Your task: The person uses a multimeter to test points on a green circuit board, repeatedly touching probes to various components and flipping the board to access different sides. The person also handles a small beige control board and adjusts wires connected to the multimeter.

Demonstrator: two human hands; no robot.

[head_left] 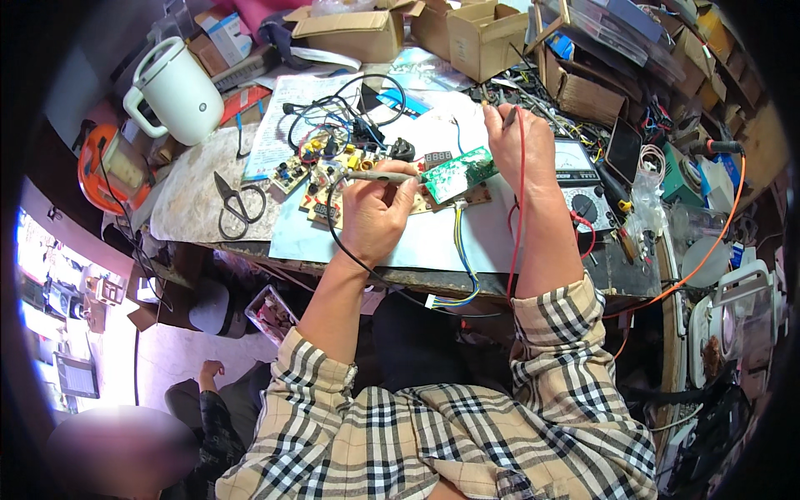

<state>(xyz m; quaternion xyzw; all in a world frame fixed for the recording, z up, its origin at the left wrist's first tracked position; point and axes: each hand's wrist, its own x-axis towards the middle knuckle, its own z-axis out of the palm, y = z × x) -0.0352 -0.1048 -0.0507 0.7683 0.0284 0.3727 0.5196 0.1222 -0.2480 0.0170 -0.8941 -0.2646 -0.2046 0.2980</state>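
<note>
My left hand [377,210] is closed around a grey, pen-like test probe [379,176] with a black lead at its rear. Its front end points right, at the left edge of a green circuit board [461,174]; I cannot tell whether they touch. The board lies tilted over other boards, with a bundle of coloured wires [461,250] and a white plug below it. At the board's right, my right hand [525,150] is closed on a dark test probe with a red lead [522,200]. Its tip is hidden. Beside that hand is an analog multimeter [587,207].
Scissors [237,208] and a white kettle-like jug [173,92] stand at the left. Cables [346,108] and cardboard boxes [487,37] fill the back. Screwdrivers, a phone [623,148] and an orange cord [723,229] lie right. Another person [212,425] is at lower left.
</note>
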